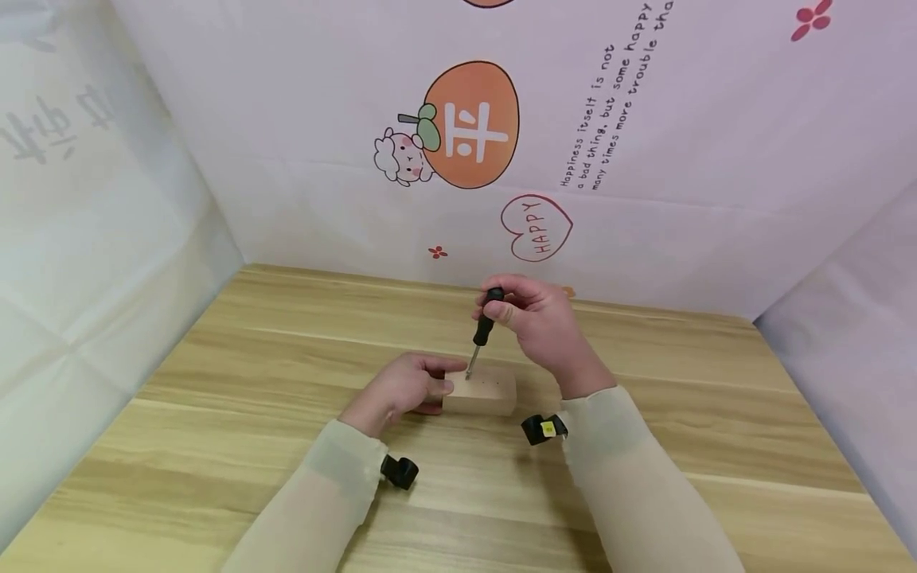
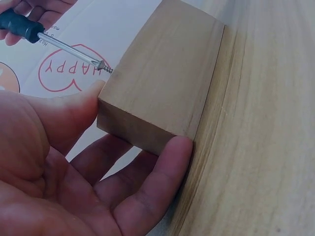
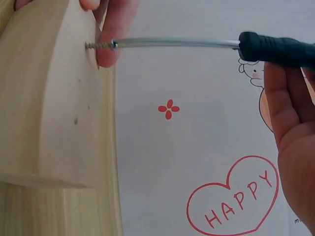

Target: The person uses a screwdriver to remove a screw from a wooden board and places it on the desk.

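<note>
Screwdriver point(image 1: 484, 326) with a black handle and a bright metal shaft stands over a pale wooden block point(image 1: 478, 403), tilted so that its handle leans away from the person and a little to the right. Its tip meets the head of a small screw point(image 3: 101, 45), and the screw's point touches the block's upper face toward the left end, with much of the thread showing above the wood. Small dark holes point(image 3: 76, 121) mark the same face, farther to the right.

The right hand point(image 1: 540, 322) grips the screwdriver by its handle, thumb and fingers bent round it near the top. The left hand point(image 1: 408, 383) holds the left end of the block, its thumb at the top edge and its other fingers about the end and sides.

The block lies lengthwise from left to right on a wood-grain tabletop point(image 1: 236, 382), toward the middle. Beyond the table's far edge rises a white backdrop point(image 1: 301, 103), printed with a red heart point(image 1: 537, 228) reading HAPPY and an orange fruit point(image 1: 490, 87). Both arms wear cream sleeves point(image 1: 630, 469), with a small black device point(image 1: 399, 472) at each cuff.
</note>
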`<state>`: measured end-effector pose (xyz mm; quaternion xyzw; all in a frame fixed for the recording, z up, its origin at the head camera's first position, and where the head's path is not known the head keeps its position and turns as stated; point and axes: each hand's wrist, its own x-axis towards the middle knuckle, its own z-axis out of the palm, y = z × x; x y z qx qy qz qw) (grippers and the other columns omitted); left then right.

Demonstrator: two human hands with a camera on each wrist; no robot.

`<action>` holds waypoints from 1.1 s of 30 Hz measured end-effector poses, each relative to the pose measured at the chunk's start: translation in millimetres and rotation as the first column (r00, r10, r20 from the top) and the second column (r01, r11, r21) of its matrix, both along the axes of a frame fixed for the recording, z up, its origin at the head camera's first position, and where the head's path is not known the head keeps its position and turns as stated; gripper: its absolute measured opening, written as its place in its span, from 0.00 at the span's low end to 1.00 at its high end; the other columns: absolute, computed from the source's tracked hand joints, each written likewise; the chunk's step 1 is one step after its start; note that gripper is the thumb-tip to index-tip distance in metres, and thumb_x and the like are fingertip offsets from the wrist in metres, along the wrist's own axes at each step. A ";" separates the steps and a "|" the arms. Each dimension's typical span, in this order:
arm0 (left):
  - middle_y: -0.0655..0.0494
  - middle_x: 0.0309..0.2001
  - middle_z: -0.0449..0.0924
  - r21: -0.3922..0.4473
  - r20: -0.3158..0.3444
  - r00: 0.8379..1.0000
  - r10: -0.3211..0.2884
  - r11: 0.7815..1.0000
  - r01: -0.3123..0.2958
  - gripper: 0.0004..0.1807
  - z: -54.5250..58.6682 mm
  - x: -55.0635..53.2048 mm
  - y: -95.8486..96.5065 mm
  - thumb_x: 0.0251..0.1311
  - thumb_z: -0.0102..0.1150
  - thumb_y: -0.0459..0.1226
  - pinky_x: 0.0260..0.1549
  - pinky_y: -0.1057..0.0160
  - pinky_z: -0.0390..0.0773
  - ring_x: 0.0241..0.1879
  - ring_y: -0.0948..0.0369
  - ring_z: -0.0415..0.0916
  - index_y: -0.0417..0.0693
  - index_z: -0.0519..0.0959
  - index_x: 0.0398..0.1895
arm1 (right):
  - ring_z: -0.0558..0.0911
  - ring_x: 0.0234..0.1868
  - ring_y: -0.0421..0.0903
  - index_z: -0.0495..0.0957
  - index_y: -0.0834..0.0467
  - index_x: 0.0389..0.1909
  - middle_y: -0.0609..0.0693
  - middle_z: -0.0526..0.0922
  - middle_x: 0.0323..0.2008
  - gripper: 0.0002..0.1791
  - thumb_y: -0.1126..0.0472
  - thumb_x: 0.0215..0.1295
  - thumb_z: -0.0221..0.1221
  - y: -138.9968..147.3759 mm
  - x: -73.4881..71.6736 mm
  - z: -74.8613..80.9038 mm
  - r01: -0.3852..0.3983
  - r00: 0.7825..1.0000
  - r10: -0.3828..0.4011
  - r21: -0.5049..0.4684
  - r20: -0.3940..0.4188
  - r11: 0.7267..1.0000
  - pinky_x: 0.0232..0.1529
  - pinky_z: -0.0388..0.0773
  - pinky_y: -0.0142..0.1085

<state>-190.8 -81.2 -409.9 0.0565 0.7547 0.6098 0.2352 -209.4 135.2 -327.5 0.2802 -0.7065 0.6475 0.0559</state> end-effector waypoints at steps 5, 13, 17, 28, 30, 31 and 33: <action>0.50 0.65 0.70 0.010 0.007 1.000 -0.003 1.000 0.003 0.19 -1.3 -1.5 0.6 0.67 0.60 0.31 0.42 0.55 0.82 0.59 0.51 0.70 0.54 0.83 0.59 | 0.84 0.38 0.49 0.82 0.58 0.54 0.55 0.86 0.38 0.14 0.58 0.72 0.60 -5.5 7.5 -0.8 0.183 0.983 -0.177 0.148 -0.054 0.972 0.43 0.80 0.42; 0.54 0.65 0.72 -0.015 0.000 1.000 -0.003 1.000 0.003 0.19 2.6 -3.1 1.6 0.67 0.61 0.31 0.42 0.56 0.82 0.57 0.53 0.72 0.57 0.83 0.58 | 0.83 0.32 0.44 0.69 0.52 0.70 0.51 0.85 0.40 0.25 0.55 0.73 0.57 -28.5 24.5 3.1 0.492 0.870 -0.443 0.335 -0.215 0.804 0.31 0.79 0.42; 0.55 0.63 0.73 -0.021 0.008 1.000 0.006 1.000 -0.006 0.19 2.4 -1.4 1.3 0.66 0.62 0.32 0.40 0.56 0.82 0.55 0.54 0.73 0.59 0.84 0.57 | 0.84 0.31 0.43 0.72 0.54 0.63 0.54 0.86 0.39 0.21 0.56 0.71 0.60 -36.6 27.7 2.3 0.534 0.845 -0.483 0.306 -0.229 0.788 0.31 0.81 0.40; 0.55 0.63 0.73 0.007 0.011 1.000 0.006 1.000 -0.006 0.19 -0.2 -1.8 2.9 0.65 0.62 0.30 0.39 0.56 0.83 0.53 0.53 0.73 0.56 0.85 0.57 | 0.83 0.37 0.41 0.82 0.55 0.46 0.44 0.86 0.37 0.13 0.55 0.64 0.69 -47.1 31.5 15.9 0.583 0.811 -0.570 0.248 -0.129 0.774 0.32 0.81 0.38; 0.56 0.63 0.73 0.000 0.006 1.000 0.004 1.000 -0.004 0.19 -0.3 -2.0 2.4 0.65 0.62 0.31 0.38 0.56 0.83 0.53 0.53 0.73 0.56 0.84 0.57 | 0.83 0.37 0.40 0.82 0.55 0.46 0.43 0.86 0.37 0.12 0.57 0.64 0.68 -45.6 30.6 17.9 0.551 0.832 -0.550 0.242 -0.079 0.799 0.32 0.80 0.39; 0.56 0.63 0.73 -0.004 0.002 1.000 0.002 1.000 -0.002 0.19 -0.9 -2.1 2.1 0.65 0.62 0.31 0.38 0.56 0.83 0.53 0.53 0.73 0.56 0.84 0.57 | 0.83 0.36 0.41 0.82 0.55 0.45 0.43 0.86 0.36 0.11 0.58 0.64 0.69 -44.7 29.9 18.6 0.534 0.842 -0.535 0.236 -0.067 0.812 0.32 0.80 0.40; 0.56 0.63 0.74 -0.010 -0.003 1.000 0.003 1.000 -0.003 0.19 -2.0 -2.5 1.3 0.65 0.62 0.31 0.38 0.56 0.83 0.53 0.53 0.73 0.56 0.84 0.57 | 0.83 0.35 0.41 0.82 0.56 0.44 0.44 0.86 0.36 0.10 0.59 0.64 0.69 -42.4 27.5 18.7 0.502 0.862 -0.503 0.230 -0.061 0.833 0.33 0.80 0.40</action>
